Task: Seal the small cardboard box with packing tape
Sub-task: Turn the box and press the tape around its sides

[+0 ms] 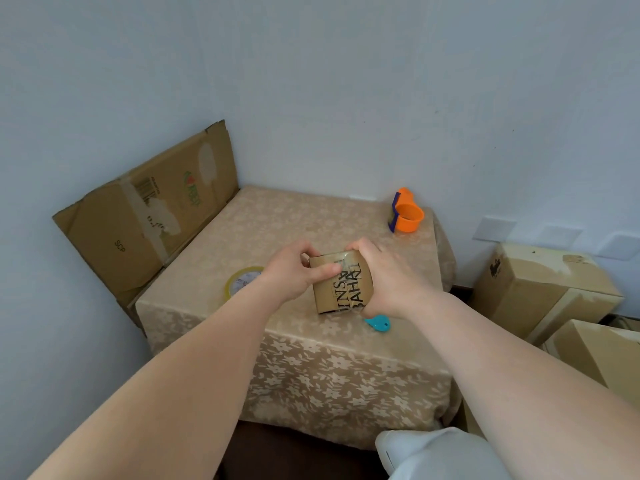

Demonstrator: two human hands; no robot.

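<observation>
A small brown cardboard box [334, 292] with black printed letters sits near the middle of the table [311, 358], its flaps folded down and a strip of clear tape glinting along the top seam. My left hand [298, 271] grips its left side, thumb pressing on the top face. My right hand [388, 275] wraps the right side, fingers over the far edge. A roll of clear yellowish packing tape [242, 280] lies flat on the table left of the box, partly hidden behind my left wrist.
A small blue plastic cutter [377, 322] lies just in front of the box. An orange tape dispenser [405, 212] stands at the back right corner. A flattened carton [145, 216] leans on the left wall. Closed cartons [540, 292] stand right of the table.
</observation>
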